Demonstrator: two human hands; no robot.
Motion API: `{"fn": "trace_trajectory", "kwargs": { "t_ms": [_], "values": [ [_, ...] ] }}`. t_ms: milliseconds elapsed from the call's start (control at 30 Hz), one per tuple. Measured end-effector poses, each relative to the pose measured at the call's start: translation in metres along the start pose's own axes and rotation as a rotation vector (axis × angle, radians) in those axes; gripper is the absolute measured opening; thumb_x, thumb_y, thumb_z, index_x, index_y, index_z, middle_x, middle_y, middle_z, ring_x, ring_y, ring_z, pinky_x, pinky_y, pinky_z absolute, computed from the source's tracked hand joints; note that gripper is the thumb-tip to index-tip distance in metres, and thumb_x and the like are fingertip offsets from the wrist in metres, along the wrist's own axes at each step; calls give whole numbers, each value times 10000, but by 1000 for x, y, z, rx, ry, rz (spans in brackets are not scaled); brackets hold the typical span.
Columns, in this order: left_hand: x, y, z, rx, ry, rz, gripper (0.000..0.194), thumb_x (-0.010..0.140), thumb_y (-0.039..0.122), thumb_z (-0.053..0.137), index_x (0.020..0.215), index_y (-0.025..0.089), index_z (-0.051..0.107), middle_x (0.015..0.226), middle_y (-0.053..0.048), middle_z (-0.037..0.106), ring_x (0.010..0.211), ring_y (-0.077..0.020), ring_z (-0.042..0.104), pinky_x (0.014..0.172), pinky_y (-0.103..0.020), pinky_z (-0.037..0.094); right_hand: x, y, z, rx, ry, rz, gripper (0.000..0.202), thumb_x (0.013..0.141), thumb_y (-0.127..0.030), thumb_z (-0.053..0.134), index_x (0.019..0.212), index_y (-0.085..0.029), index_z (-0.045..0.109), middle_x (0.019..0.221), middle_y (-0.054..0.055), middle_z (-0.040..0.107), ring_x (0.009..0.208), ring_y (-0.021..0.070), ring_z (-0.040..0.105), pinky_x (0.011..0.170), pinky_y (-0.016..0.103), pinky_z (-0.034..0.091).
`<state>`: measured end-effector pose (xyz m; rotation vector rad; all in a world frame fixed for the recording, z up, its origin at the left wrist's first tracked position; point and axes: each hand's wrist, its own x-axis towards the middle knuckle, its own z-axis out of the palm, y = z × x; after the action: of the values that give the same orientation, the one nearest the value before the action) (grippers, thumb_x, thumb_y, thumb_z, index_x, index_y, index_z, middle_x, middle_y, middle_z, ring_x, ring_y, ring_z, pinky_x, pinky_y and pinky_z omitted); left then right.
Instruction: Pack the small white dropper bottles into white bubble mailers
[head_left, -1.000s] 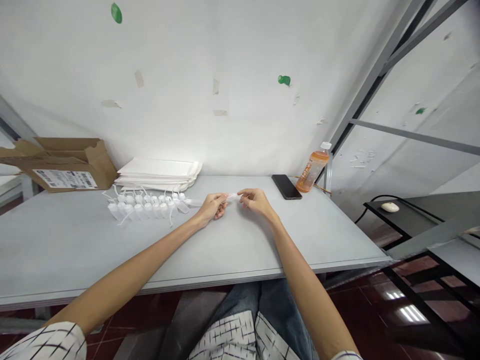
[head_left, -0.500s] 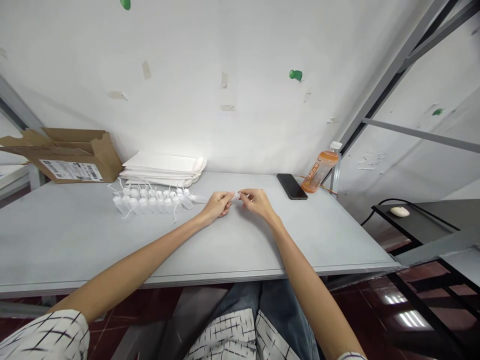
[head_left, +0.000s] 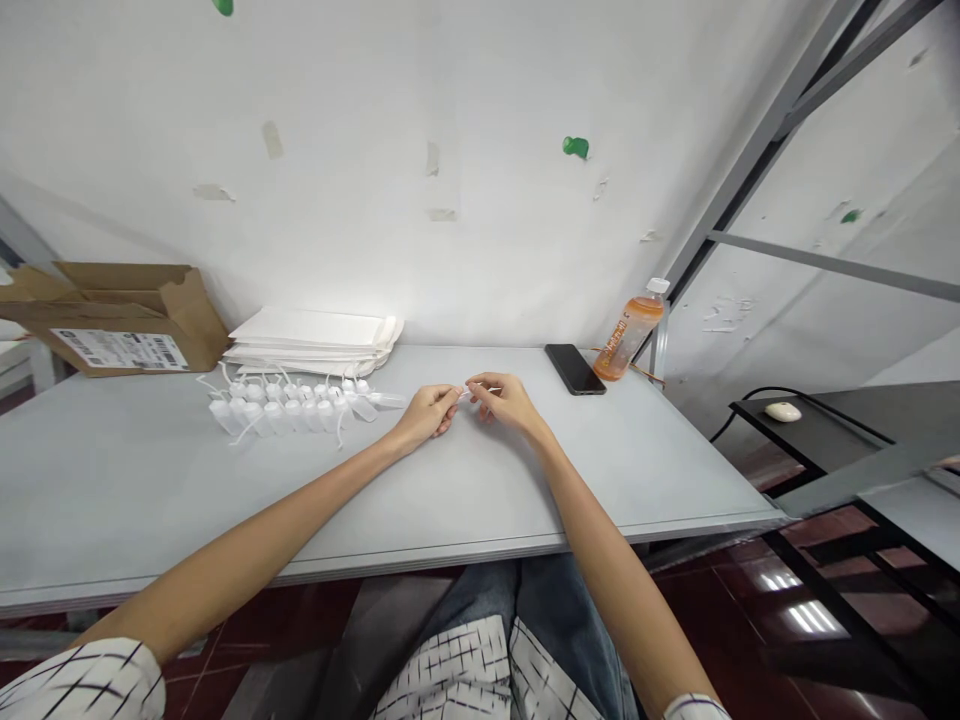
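Over the middle of the table (head_left: 480, 500), my two hands are close together at a small whitish, see-through piece (head_left: 464, 394). My left hand (head_left: 430, 414) is closed, pinching that piece between thumb and forefinger. Thumb and fingertips of my right hand (head_left: 505, 399) are drawn together at its other end; its kind is too small to make out. Left of my left hand stand rows of small white capped pots (head_left: 277, 415), with thin white strips sticking out. A clear, flat-looking piece (head_left: 386, 400) lies between the pots and my left hand.
A stack of white flat sheets or envelopes (head_left: 311, 330) lies behind the pots. An open cardboard box (head_left: 180, 315) stands at the far left. A black phone (head_left: 576, 369) and an orange drink bottle (head_left: 631, 332) are at the right rear. The wall (head_left: 480, 270) closes off the back.
The view has turned slightly, so most things appear shifted left. My right fingers have moved a little at the small piece; my left hand keeps its pinch.
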<state>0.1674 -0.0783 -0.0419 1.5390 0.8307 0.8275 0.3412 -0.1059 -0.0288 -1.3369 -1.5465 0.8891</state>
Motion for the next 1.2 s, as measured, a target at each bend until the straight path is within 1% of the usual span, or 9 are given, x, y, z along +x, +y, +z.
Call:
{"fn": "trace_trajectory", "kwargs": {
  "t_ms": [100,300,467,600,767,833,933,1033,1200],
  "values": [
    [0,-2,0,23,-11,12,429,895,499,578,630,183,461,469,72,387,337,-46,365,345,-177,244,0,-2,0,91,-4,72,196,851,-323,613,867,-146,696,781,47,690,496,96,588,438,203,485],
    [0,-2,0,22,-2,7,388,898,484,574,679,172,502,506,71,423,338,-44,387,333,-169,253,0,-4,-5,194,-22,99,162,818,-292,647,848,-139,691,787,53,691,530,102,602,442,206,500],
    [-1,1,0,17,0,-7,323,881,463,610,855,141,621,624,50,510,354,-44,434,322,-172,279,-1,-5,-12,249,-24,91,246,761,-355,720,875,-137,710,836,62,705,570,103,609,461,205,513],
    [-1,0,0,2,-22,12,379,868,457,640,1062,132,671,714,33,557,372,-41,467,328,-175,297,0,-5,-18,251,12,64,317,701,-392,777,890,-143,723,817,46,700,573,99,601,461,200,519],
    [0,-3,1,-5,-10,8,390,867,428,656,1099,116,679,710,30,567,366,-39,462,331,-178,301,2,-1,-26,246,113,40,371,682,-422,765,926,-147,713,865,59,693,581,118,620,484,249,541],
    [0,-4,1,-4,-10,6,373,877,412,646,1103,117,682,707,30,566,363,-39,460,329,-180,294,3,4,-31,165,203,19,368,706,-440,727,931,-149,712,889,69,692,563,121,612,467,255,519],
    [0,-5,1,6,-19,5,358,883,405,642,1097,122,690,708,28,571,369,-39,465,332,-181,282,5,14,-42,-103,412,-41,350,785,-466,638,918,-154,726,890,79,698,518,114,568,460,253,464],
    [0,-6,0,15,-19,10,384,873,427,657,1106,124,689,716,23,584,378,-38,470,337,-180,283,6,26,-55,-356,582,-86,347,829,-462,601,932,-163,743,862,78,710,558,132,571,560,270,466],
    [1,-7,-1,11,-15,-6,413,860,443,668,1125,127,683,721,20,592,375,-39,472,329,-172,275,4,37,-70,-483,604,-2,326,773,-407,677,1002,-185,743,870,61,734,692,186,641,691,300,469]
  ]
}}
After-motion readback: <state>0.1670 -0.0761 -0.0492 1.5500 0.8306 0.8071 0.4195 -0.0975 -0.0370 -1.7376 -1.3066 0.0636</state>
